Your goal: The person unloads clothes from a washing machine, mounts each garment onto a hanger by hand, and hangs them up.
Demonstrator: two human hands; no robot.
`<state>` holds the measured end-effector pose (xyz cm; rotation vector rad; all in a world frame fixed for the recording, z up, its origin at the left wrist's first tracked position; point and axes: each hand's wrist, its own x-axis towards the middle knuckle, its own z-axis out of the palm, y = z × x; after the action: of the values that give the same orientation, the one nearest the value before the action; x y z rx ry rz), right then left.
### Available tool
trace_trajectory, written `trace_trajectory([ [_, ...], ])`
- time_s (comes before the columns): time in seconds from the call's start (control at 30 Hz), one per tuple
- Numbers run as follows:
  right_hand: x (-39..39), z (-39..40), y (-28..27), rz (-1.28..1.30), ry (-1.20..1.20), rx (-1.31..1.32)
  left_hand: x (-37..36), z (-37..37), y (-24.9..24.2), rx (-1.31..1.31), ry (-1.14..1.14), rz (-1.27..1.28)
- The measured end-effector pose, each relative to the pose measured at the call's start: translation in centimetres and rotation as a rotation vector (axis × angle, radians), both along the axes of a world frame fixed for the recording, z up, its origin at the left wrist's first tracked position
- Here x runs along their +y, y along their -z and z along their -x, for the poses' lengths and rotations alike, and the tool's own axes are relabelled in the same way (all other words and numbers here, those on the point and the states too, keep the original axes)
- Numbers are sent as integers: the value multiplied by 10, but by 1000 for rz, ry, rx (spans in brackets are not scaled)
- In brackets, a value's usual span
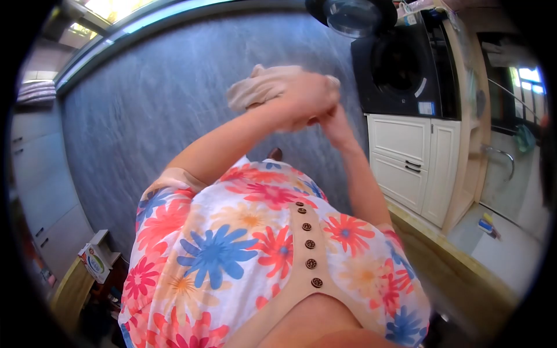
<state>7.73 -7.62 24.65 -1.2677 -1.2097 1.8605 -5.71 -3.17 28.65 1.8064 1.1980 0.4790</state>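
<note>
A crumpled beige cloth (261, 87) is bunched up in front of my body, above the grey floor. My left hand (307, 95) is closed around it, and most of the cloth sticks out to the left of the fist. My right hand (332, 119) is pressed up against the left one, its fingers curled in at the same bundle. Both hands are somewhat blurred, and the part of the cloth between them is hidden.
At the right stands a black front-loading washer (400, 69) with its round door (351, 17) swung open. White cabinets (400, 156) sit beneath it. Pale drawers (43, 180) line the left side, near a white box (96, 264). A metal faucet (503, 156) is at far right.
</note>
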Motion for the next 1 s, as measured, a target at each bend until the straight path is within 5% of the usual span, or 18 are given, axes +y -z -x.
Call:
trace_trajectory([
  [0.13,12,33,-1,108,90,329,-31,-17,-17,281,285,-190],
  [0.37,56,32,-5,24,135,405,-23,-7,-13,-63,-50,-151],
  [0.53,17,-7,-16,-33,33,158,-41,-5,-65,-524,425,110],
  [0.7,34,-43,-36,-78,160,125,-69,-4,-109,-771,713,28],
  [0.8,62,-45,-44,-123,239,163,-59,15,-111,-734,666,-135],
  [0.9,81,-32,-25,-120,272,157,0,11,-47,-650,-201,-89],
  [1.0,82,-22,3,-101,276,45,32,-6,3,-630,-425,88],
])
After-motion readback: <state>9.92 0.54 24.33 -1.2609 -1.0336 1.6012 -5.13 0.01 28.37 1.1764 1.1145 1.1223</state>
